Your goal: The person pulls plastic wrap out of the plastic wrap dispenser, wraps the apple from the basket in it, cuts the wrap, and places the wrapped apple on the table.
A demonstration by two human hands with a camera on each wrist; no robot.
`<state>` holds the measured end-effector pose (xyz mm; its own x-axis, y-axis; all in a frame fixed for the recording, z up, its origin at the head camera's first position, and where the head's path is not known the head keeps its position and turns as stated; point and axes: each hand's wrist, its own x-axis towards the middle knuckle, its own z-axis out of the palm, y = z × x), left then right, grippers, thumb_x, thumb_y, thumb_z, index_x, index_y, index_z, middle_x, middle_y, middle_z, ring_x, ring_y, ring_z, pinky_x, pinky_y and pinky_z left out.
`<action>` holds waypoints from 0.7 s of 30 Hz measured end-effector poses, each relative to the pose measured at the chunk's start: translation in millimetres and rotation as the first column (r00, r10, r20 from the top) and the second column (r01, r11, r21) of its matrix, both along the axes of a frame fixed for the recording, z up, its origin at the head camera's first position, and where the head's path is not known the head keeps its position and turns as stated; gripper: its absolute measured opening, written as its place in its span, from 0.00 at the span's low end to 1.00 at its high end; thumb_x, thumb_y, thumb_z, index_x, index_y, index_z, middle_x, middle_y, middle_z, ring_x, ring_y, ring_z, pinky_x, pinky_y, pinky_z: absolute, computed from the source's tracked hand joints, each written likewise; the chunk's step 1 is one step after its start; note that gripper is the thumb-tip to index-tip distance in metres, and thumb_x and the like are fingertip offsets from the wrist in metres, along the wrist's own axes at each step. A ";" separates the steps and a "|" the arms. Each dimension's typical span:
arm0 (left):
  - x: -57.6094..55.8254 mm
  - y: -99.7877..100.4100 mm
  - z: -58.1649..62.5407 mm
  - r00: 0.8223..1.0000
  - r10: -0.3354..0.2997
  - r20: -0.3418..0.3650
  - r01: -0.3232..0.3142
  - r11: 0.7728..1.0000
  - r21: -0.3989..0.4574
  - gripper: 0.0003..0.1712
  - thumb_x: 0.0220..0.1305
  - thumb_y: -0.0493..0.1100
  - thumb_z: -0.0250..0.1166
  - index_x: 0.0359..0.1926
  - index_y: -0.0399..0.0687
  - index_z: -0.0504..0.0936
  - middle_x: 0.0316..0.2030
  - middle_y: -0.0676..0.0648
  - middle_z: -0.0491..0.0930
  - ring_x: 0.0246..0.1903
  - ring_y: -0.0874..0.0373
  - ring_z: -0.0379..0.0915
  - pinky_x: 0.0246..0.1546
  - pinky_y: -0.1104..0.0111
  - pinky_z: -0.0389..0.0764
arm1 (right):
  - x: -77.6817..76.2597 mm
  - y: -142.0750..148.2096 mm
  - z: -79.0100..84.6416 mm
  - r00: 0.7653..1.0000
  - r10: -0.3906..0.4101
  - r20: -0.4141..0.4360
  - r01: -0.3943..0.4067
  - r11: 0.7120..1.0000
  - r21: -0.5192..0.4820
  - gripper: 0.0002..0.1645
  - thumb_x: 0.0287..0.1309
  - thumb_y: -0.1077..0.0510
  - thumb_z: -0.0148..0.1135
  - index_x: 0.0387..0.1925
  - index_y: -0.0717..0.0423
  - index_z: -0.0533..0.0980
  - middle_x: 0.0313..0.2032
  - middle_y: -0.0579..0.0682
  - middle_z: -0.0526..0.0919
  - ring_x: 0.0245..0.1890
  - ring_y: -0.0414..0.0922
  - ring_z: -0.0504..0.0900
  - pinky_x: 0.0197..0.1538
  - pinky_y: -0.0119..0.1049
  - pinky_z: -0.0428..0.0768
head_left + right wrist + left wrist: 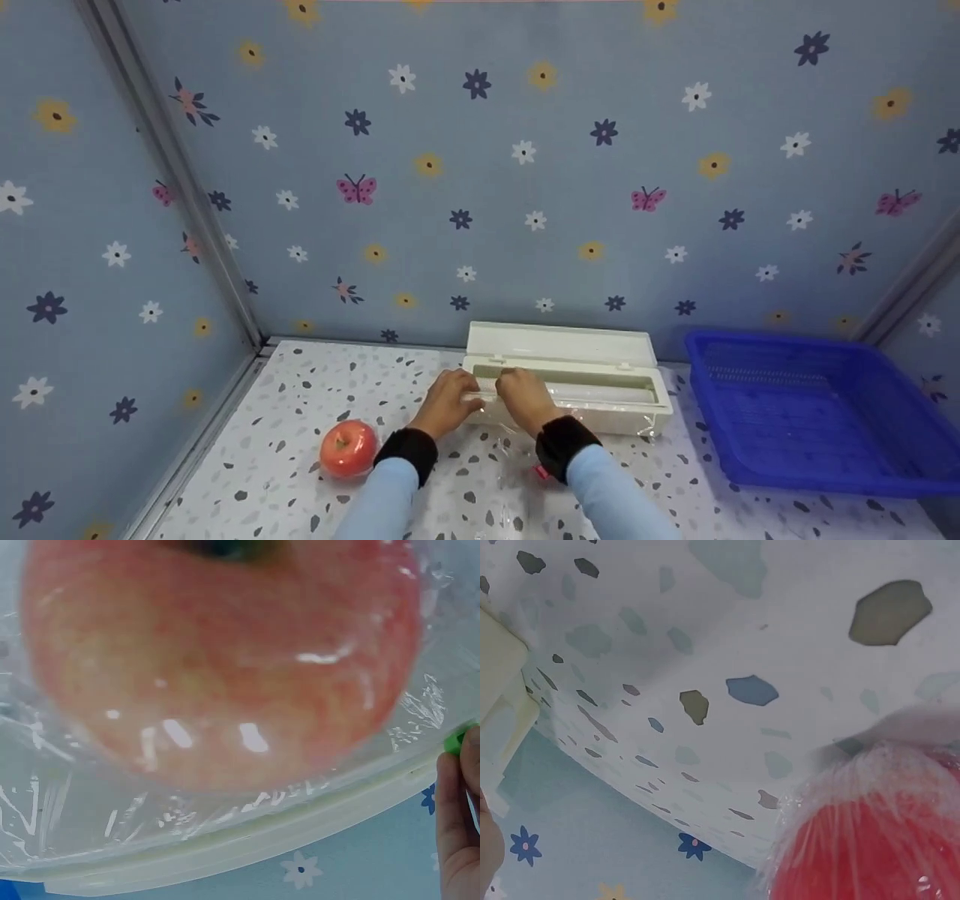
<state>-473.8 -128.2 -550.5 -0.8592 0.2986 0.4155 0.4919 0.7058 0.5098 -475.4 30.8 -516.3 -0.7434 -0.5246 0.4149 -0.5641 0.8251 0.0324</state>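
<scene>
A cream cling film dispenser (600,424) stands at the back of the table with its lid (562,343) raised and a film roll (600,393) inside. My left hand (448,401) grips the dispenser's front left corner, thumb at the front. Close beside it, my right hand (525,395) is on the front rim, pinching a small green slider (454,741) that shows in the right wrist view. Clear film (45,795) comes from the dispenser toward me, over an apple (225,682) mostly hidden by my right forearm in the head view.
Left of my left cuff sits a red apple (349,448) wrapped in clear film. A blue plastic basket (832,484) stands to the right of the dispenser. Behind the table rises a flowered blue wall (495,187), with a metal post (176,180) at the left corner.
</scene>
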 end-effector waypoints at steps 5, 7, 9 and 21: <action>1.6 -4.0 -2.3 0.999 0.011 0.040 -0.011 1.000 -0.003 0.08 0.47 0.41 0.69 0.28 0.42 0.81 0.35 0.46 0.79 0.38 0.52 0.70 0.41 0.62 0.72 | 0.4 4.7 -2.5 0.998 0.049 0.031 -0.048 0.999 -0.019 0.07 0.39 0.68 0.59 0.14 0.56 0.76 0.19 0.49 0.76 0.19 0.48 0.76 0.21 0.37 0.74; 2.2 -3.2 -3.0 0.999 -0.001 0.033 0.002 1.000 -0.013 0.08 0.48 0.41 0.68 0.29 0.41 0.82 0.35 0.46 0.79 0.37 0.51 0.70 0.41 0.62 0.72 | 0.7 6.2 -2.5 0.999 0.043 0.033 -0.042 0.999 -0.019 0.07 0.38 0.68 0.60 0.13 0.56 0.75 0.19 0.49 0.75 0.18 0.48 0.75 0.20 0.37 0.73; 3.2 -2.4 -1.6 1.000 -0.007 0.022 0.008 1.000 -0.017 0.09 0.48 0.40 0.68 0.31 0.40 0.82 0.36 0.45 0.79 0.38 0.50 0.70 0.41 0.62 0.72 | 0.3 7.3 -1.5 0.999 0.040 0.030 -0.039 0.999 -0.022 0.08 0.37 0.69 0.60 0.12 0.56 0.74 0.18 0.49 0.75 0.17 0.48 0.74 0.19 0.37 0.72; 7.1 13.4 20.3 1.000 -0.031 0.001 0.030 0.980 -0.199 0.19 0.51 0.42 0.67 0.43 0.38 0.80 0.42 0.44 0.78 0.44 0.50 0.73 0.46 0.62 0.74 | -2.4 9.4 2.2 0.999 0.038 -0.034 -0.039 0.999 -0.021 0.08 0.36 0.69 0.61 0.12 0.57 0.75 0.19 0.50 0.75 0.19 0.48 0.76 0.20 0.36 0.74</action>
